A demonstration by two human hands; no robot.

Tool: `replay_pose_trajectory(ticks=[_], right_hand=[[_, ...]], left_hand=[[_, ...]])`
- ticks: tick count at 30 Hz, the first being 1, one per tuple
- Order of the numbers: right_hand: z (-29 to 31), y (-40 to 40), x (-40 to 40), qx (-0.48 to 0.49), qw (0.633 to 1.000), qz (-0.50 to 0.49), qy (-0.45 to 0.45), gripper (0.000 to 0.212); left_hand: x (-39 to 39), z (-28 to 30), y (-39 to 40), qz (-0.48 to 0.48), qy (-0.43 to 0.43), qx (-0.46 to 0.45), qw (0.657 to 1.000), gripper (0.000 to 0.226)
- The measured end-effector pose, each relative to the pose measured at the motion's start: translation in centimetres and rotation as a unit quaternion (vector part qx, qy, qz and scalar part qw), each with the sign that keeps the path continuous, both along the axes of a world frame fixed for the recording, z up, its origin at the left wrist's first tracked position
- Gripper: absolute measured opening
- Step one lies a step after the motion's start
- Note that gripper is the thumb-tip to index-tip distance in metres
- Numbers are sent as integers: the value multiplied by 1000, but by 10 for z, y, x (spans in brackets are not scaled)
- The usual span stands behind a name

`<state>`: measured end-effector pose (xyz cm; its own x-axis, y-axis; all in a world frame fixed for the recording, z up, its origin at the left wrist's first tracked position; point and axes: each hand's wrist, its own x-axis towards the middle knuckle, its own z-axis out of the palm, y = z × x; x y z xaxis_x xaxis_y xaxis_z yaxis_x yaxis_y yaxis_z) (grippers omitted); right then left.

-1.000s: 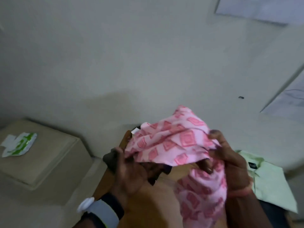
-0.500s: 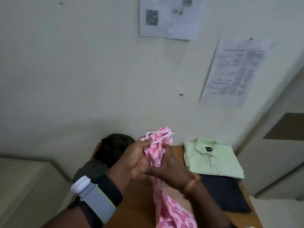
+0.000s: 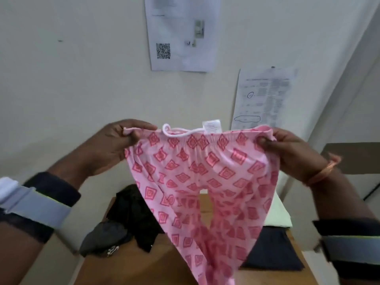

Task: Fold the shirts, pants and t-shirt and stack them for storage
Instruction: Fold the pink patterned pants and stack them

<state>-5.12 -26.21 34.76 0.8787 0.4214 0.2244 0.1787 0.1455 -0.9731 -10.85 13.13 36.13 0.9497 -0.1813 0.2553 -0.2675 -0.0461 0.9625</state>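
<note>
Pink pants [image 3: 197, 182] with a red diamond print hang in the air, spread wide at the elastic waistband, legs dangling toward the table. My left hand [image 3: 117, 140] pinches the waistband's left end and my right hand [image 3: 287, 153] pinches its right end. A white drawstring and a white label show at the top edge. Behind the pants, a folded pale green shirt [image 3: 277, 214] lies on a folded dark navy garment [image 3: 269, 251] at the table's right. A heap of unfolded black and grey clothes [image 3: 127, 225] sits at the table's left.
The wooden table [image 3: 131, 268] stands against a cream wall with two printed sheets [image 3: 181, 33] taped to it. A brown panel [image 3: 357, 157] is at the right behind my arm.
The pants were bunched between both hands in front of me; now my hands have moved apart and upward, stretching the waistband open so the legs hang down.
</note>
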Motion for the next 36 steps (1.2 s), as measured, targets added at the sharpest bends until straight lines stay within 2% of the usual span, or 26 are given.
replay_pose_trajectory(ticks=[3,5,6,7,8,10,11,13,15,16,18,19,21,23,26,30,33,36], right_hand=[[43,-13,-14,97,990,20,-98,10],[56,-14,-25,148,981,34,-119,28],[52,-12,-20,150,981,38,-117,23],[43,-6,-13,144,985,14,-98,14],[29,0,-2,123,989,-30,-73,12],[0,19,21,37,990,-137,2,16],[-14,27,29,-5,982,-188,27,18],[-38,32,41,-31,970,-233,57,23],[-47,30,45,7,976,-204,77,24],[-47,27,44,40,978,-189,74,22],[-40,19,44,96,983,-152,45,22],[-36,16,45,104,987,-118,24,27],[-28,8,44,54,995,-77,-31,25],[-15,5,42,-17,993,-78,-84,20],[3,3,45,-80,980,-131,-129,25],[19,4,57,-86,974,-179,-105,37],[22,19,65,-80,966,-238,-61,28],[20,45,67,-84,940,-326,-49,24]], left_hand=[[-27,49,-13,-46,-141,-20,989,28],[-39,62,-20,-103,-196,-27,975,18],[-38,61,-24,-107,-207,-11,972,14],[-30,52,-28,-94,-202,8,975,5],[-17,39,-30,-72,-175,33,981,9],[10,5,-34,-22,-92,68,993,39],[19,-9,-36,-13,-46,66,997,45],[32,-29,-37,-5,6,36,999,38],[32,-29,-41,2,13,-2,1000,12],[29,-24,-43,4,1,-17,1000,17],[31,-13,-41,19,-13,-12,1000,41],[33,-7,-40,47,-21,-6,999,41],[39,3,-38,76,-24,-14,997,21],[41,11,-35,94,-10,-30,995,13],[43,19,-34,111,3,14,994,8],[45,22,-32,178,13,56,982,12],[51,19,-38,212,74,15,974,12],[57,14,-58,232,122,-30,965,6]])
